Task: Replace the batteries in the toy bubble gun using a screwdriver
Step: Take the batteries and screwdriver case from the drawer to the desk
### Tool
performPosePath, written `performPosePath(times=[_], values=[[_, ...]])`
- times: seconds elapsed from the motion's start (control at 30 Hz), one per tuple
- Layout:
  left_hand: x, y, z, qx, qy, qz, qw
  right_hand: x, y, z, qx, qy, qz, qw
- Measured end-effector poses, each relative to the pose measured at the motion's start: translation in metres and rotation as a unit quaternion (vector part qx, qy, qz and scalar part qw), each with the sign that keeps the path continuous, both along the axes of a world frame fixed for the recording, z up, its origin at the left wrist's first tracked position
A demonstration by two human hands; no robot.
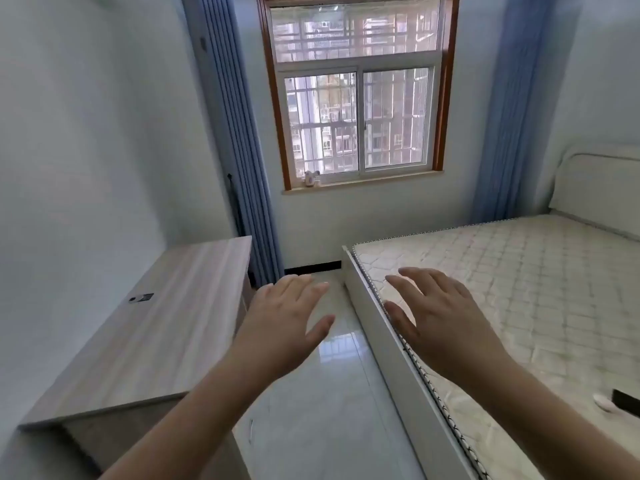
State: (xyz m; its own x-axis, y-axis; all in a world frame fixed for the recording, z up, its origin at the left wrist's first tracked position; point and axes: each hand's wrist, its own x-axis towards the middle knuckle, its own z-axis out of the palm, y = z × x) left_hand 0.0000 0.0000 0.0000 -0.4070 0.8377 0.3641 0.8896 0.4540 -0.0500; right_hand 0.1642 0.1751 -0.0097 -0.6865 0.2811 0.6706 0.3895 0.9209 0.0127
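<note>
A home bedroom: bare quilted mattress [502, 289] on a bed, wooden desk [149, 327], curtained window [360, 98].

I can't make out the bubble gun, screwdriver or batteries anywhere here. A small white object [604, 402] lies on the mattress [519, 271] at the right edge, beside a dark item [626, 400], both too cropped to identify.
</note>
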Motion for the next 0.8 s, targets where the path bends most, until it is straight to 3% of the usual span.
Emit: performPosePath(times=[0.23,0.47,0.8], values=[[-0.029,0.065,-0.025,0.011,0.02,0.027,0.999,-0.029,0.069,-0.025,-0.042,-0.014,0.011,0.999],[-0.056,0.079,-0.043,0.01,-0.009,0.052,0.999,-0.076,0.104,-0.039,-0.069,-0.043,0.055,0.995],[-0.163,0.102,-0.079,0.021,-0.032,0.104,0.994,-0.207,0.133,-0.075,-0.07,-0.115,0.104,0.985]])
